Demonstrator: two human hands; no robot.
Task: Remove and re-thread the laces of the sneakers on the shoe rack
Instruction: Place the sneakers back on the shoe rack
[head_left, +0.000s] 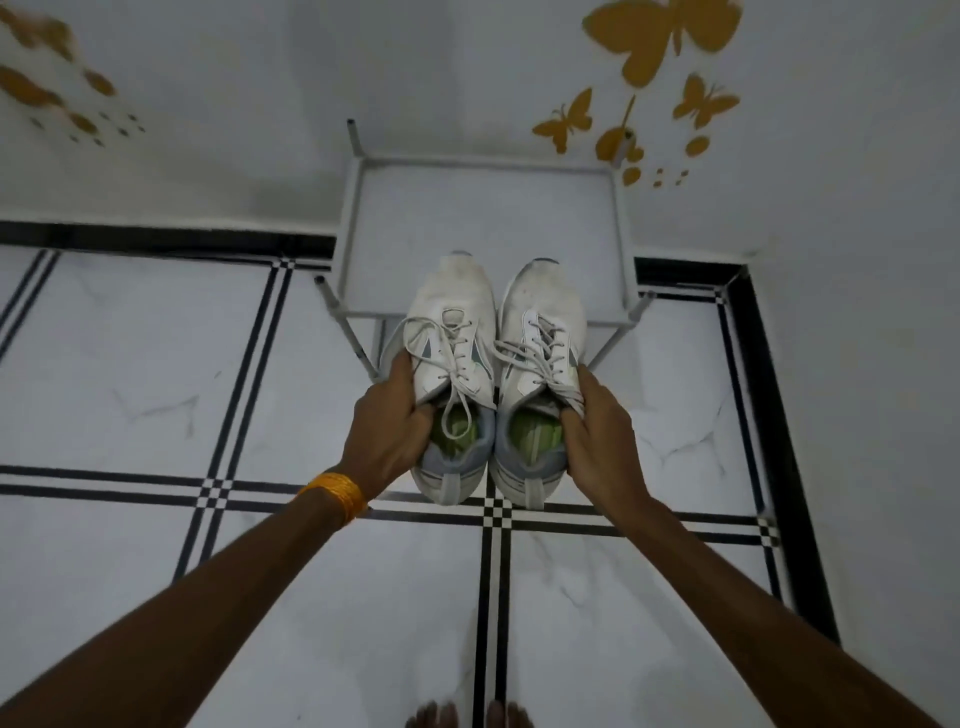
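Observation:
Two white sneakers with grey heels and green insoles are held side by side, toes pointing away from me. My left hand (392, 431) grips the left sneaker (453, 332) at its collar, fingers inside the opening. My right hand (597, 441) grips the right sneaker (540, 322) the same way. Both carry grey-white laces (457, 353), threaded and loosely tied. The toes hang over the front edge of the shoe rack (363, 218), a small grey shelf on thin metal legs against the wall.
The rack's top shelf is bare behind the sneakers. White floor tiles with black stripe borders (488, 571) spread around. Gold butterfly stickers (654, 36) decorate the white wall. My toes (467, 717) show at the bottom edge. An orange bangle (337, 491) circles my left wrist.

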